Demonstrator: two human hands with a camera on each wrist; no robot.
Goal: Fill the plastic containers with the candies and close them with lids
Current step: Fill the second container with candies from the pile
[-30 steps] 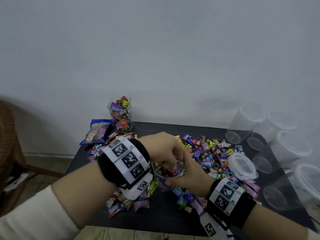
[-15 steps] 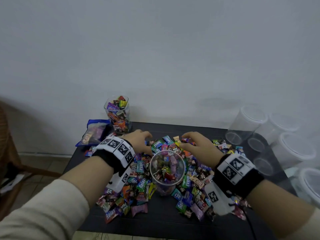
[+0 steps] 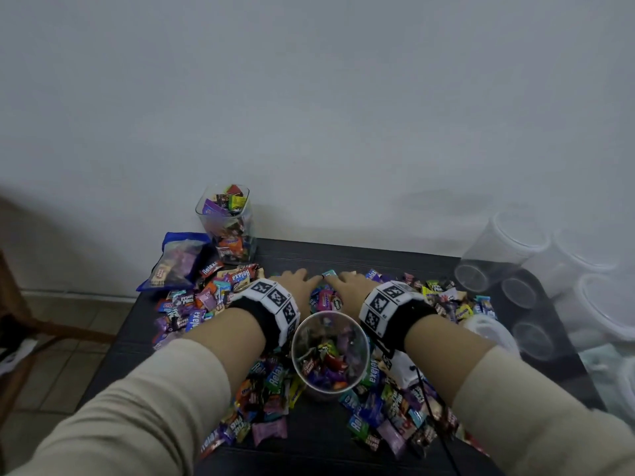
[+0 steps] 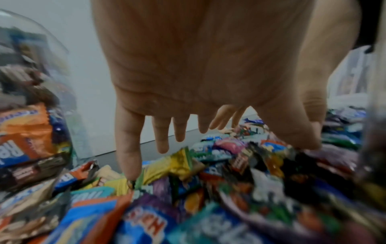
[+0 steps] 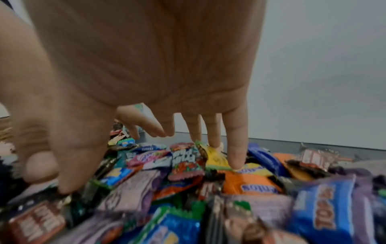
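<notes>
surface (image 3: 343,255): dark, against the wall
on it: loose candies (image 3: 275,379), round container (image 3: 330,352), square jar (image 3: 228,223), blue bag (image 3: 177,261), empty tubs (image 3: 494,255)

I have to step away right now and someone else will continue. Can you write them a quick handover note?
Left hand: open, fingers spread on the candy pile, holding nothing.
Right hand: open, fingers spread on the pile, holding nothing.
Round container: upright between the wrists, partly filled, no lid on.
Square container: back left by the wall, full of candies, no lid visible.
Loose lid: on the table right of the right wrist.
Empty containers: stacked at the right edge.
Left to do: scoop more candies into the round container, lid it, then fill the empties.
</notes>
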